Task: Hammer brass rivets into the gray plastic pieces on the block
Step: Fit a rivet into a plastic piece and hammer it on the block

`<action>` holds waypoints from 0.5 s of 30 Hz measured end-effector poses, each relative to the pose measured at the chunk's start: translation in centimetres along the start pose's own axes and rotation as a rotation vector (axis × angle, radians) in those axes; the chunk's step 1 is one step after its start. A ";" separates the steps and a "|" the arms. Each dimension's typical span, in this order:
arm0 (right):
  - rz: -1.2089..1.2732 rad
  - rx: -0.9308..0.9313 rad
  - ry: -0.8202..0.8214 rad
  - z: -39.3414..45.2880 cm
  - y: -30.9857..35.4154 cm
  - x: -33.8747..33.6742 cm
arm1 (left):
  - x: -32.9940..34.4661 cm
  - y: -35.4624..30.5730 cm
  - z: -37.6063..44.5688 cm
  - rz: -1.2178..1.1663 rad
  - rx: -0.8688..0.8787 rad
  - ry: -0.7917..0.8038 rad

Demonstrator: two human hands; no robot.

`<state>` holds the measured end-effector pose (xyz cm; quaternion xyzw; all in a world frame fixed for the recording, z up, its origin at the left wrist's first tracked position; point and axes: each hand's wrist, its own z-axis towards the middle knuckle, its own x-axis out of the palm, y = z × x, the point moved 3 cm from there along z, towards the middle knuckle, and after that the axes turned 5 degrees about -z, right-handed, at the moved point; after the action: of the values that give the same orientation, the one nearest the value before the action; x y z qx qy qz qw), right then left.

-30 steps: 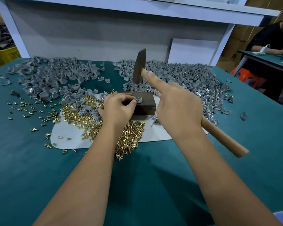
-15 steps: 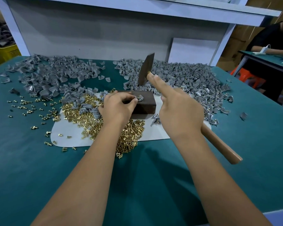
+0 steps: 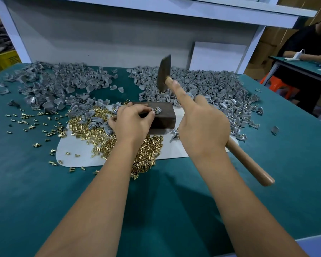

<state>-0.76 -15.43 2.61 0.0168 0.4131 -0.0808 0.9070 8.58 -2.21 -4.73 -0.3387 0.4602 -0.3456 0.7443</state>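
Dark brown and squat, the block (image 3: 157, 116) sits on a pale mat (image 3: 78, 154) laid over the teal tabletop (image 3: 156, 210), and we take every bearing from it. On the block's top, our left hand (image 3: 132, 123) pinches a small gray plastic piece (image 3: 157, 110) between thumb and fingertips, pressing it down against the surface. Above the block and a little to its right, our right hand (image 3: 202, 127) is wrapped round the wooden handle of the hammer (image 3: 164, 73), index finger stretched along the shaft, the dark head raised clear of the piece. Left of the block and spilling toward us lies a bright heap of brass rivets (image 3: 145, 153), with strays scattered farther left on the teal. Behind the block on the right spreads a big pile of gray pieces (image 3: 211, 88); behind it on the left, a second gray pile (image 3: 59, 84). Far off to the block's right, another person sits at a separate table (image 3: 300, 65).
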 end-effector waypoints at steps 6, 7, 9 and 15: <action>-0.015 -0.078 0.149 0.2 0.3 1.1 | 0.0 0.0 0.1 0.019 -0.038 0.003; -0.026 -0.033 0.089 0.3 0.3 0.6 | 0.0 0.0 0.1 0.018 -0.029 -0.003; -0.032 -0.015 0.022 0.1 0.3 0.3 | 0.1 0.0 0.0 0.008 -0.004 -0.011; 0.037 -0.088 0.155 0.0 -0.1 2.0 | 0.1 0.0 0.0 -0.033 -0.029 0.003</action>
<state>0.46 -15.82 1.12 -0.0095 0.4846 -0.0443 0.8735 8.60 -2.33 -4.76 -0.3566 0.4606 -0.3515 0.7329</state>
